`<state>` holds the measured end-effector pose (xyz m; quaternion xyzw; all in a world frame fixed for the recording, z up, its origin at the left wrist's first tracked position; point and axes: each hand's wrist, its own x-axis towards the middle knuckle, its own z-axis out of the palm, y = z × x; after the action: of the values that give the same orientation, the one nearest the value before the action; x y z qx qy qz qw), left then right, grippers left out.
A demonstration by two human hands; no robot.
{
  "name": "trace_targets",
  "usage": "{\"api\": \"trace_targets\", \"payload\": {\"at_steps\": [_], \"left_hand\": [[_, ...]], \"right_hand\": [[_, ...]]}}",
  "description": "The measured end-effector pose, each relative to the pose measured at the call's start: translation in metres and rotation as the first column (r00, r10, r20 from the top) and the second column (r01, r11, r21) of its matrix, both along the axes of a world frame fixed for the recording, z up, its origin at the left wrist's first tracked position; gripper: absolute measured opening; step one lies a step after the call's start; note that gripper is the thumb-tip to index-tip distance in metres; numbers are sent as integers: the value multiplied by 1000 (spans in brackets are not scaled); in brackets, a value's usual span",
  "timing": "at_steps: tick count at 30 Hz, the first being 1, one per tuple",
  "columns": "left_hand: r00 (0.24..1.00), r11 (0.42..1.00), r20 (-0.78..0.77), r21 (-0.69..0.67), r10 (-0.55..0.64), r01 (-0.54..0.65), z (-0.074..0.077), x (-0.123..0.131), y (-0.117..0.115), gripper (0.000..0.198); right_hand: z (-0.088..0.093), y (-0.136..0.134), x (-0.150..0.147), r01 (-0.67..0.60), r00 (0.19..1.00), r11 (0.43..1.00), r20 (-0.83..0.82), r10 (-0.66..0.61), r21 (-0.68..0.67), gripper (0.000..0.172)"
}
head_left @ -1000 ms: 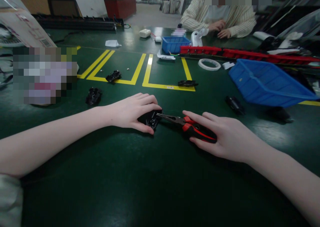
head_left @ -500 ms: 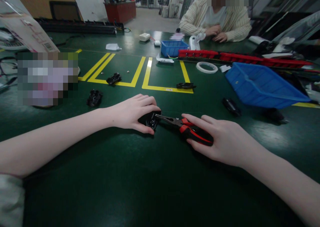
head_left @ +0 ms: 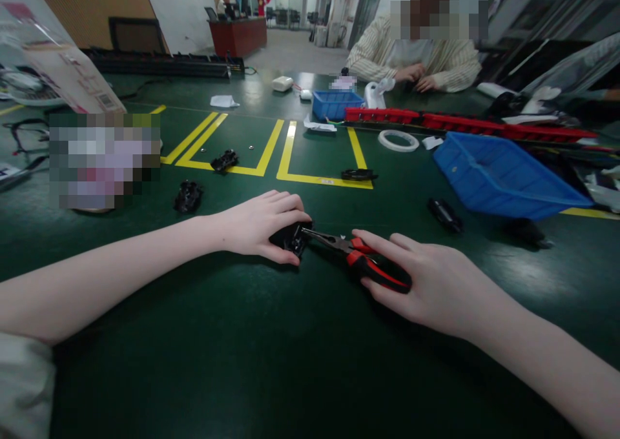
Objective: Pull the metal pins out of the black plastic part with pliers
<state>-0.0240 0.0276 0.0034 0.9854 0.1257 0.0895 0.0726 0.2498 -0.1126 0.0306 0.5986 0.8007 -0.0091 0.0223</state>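
My left hand [head_left: 259,226] is closed over a small black plastic part [head_left: 292,237] and holds it down on the green table [head_left: 242,348]. My right hand [head_left: 426,281] grips red-and-black needle-nose pliers [head_left: 368,263] by the handles. The pliers' thin jaws point left and reach into the black part. Both hands rest low on the table near its middle.
More black parts [head_left: 188,195] lie at left, on the yellow floor-style tape lines [head_left: 285,161] and at right [head_left: 443,213]. A large blue bin [head_left: 498,177] sits at right, a small blue bin [head_left: 334,103] and tape roll [head_left: 398,140] farther back. A person in a striped shirt [head_left: 416,58] works opposite.
Both hands keep their grip and stay together. The view has tipped slightly, so everything sits a little lower in the picture; the pliers' jaws remain in the black part.
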Motion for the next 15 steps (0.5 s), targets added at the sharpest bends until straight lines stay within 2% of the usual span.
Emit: {"api": "trace_targets", "payload": {"at_steps": [7, 10, 15], "left_hand": [[1000, 1000, -15, -14, 10, -11, 2, 1, -1, 70], [1000, 1000, -14, -22, 15, -15, 2, 1, -1, 69], [1000, 1000, -13, -13, 19, -20, 1, 1, -1, 70]], "right_hand": [[7, -3, 4, -18, 1000, 1000, 18, 18, 17, 65], [5, -4, 3, -25, 1000, 999, 12, 24, 34, 64], [0, -5, -3, 25, 1000, 1000, -3, -25, -16, 66]]}}
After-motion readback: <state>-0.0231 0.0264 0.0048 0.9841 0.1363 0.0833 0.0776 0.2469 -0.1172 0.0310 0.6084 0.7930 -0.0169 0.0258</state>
